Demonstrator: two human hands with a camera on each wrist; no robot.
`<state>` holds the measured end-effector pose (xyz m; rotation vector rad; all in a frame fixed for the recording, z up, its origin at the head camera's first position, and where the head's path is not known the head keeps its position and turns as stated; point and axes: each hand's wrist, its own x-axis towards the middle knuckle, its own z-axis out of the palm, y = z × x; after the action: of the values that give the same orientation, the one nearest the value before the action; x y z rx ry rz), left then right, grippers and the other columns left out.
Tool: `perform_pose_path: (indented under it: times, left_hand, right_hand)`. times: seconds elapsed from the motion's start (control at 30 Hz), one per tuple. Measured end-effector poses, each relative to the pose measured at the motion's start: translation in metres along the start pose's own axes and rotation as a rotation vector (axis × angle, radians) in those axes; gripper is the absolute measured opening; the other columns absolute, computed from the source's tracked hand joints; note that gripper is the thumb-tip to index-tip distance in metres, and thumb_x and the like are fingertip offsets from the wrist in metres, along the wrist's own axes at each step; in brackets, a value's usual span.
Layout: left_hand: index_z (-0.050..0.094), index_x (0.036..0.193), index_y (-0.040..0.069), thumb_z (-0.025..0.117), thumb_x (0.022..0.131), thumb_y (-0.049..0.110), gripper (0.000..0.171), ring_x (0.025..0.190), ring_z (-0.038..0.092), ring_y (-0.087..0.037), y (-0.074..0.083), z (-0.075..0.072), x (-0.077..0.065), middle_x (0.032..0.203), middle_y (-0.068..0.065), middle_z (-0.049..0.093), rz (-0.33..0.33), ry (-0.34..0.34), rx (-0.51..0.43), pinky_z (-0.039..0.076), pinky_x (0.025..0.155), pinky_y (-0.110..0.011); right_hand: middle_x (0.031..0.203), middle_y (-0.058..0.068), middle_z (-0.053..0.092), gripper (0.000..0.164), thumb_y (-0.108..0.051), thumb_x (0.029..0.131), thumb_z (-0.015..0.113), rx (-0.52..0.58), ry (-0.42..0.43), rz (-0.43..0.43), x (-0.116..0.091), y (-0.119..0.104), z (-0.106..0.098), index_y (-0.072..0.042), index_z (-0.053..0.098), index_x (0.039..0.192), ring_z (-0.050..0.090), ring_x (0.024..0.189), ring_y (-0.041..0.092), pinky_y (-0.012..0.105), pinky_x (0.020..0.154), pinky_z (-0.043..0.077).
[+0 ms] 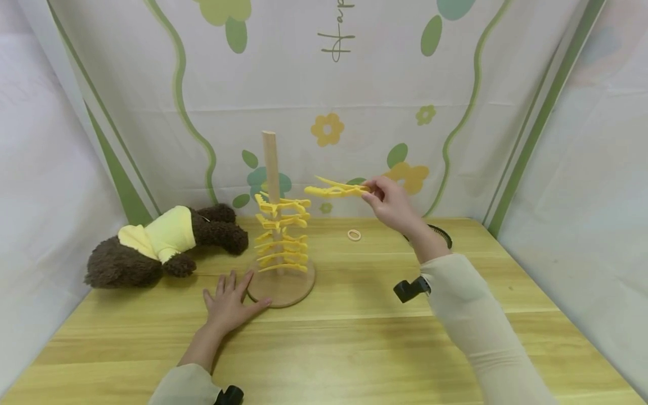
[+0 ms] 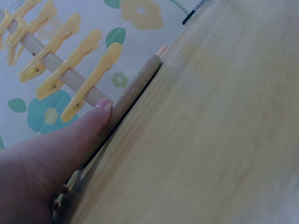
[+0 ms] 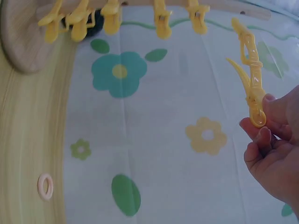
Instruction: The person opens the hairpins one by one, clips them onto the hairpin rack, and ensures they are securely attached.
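A wooden post [image 1: 271, 163] rises from a round wooden base [image 1: 283, 293], with several yellow alligator hair clips [image 1: 283, 244] clamped across it one above another. Spread fingers of my left hand [image 1: 228, 304] rest by the base, thumb and index touching its rim; in the left wrist view the thumb [image 2: 96, 119] presses on the base near the post's foot. My right hand [image 1: 395, 207] pinches another yellow hair clip [image 1: 334, 192] by its end, in the air right of the post. In the right wrist view this clip [image 3: 256, 79] has its prongs spread apart.
A brown plush toy [image 1: 172, 239] in a yellow top lies left of the post. A small pale ring [image 1: 354, 235] lies on the wooden table [image 1: 329, 349], and a black toothed band [image 1: 442, 233] is partly hidden behind the right forearm. Printed fabric [image 1: 374, 124] encloses the back and sides.
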<state>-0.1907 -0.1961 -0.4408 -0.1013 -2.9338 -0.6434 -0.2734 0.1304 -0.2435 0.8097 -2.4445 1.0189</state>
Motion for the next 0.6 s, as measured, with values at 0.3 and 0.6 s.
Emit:
perform_pose_path:
  times: [0.3,0.6]
  left_hand:
    - [0.027,0.137,0.015,0.045,0.068,0.071,0.09,0.123,0.004,-0.045,0.0,0.0,0.0,0.136,-0.027,0.015,-0.001,-0.002,0.0,-0.007,0.082,-0.068]
    - [0.027,0.137,0.015,0.046,0.068,0.07,0.09,0.123,0.003,-0.045,-0.001,0.0,-0.001,0.137,-0.027,0.014,0.003,0.005,-0.004,-0.007,0.083,-0.068]
  right_hand:
    - [0.072,0.008,0.05,0.015,-0.007,0.085,0.055,0.078,-0.041,-0.055,0.025,-0.031,0.031,0.003,0.057,0.096,0.039,0.056,0.018,0.025,0.049,0.033]
    - [0.072,0.007,0.048,0.016,-0.01,0.086,0.054,0.102,-0.078,-0.052,0.036,-0.054,0.053,0.002,0.057,0.095,0.039,0.059,0.017,0.025,0.053,0.034]
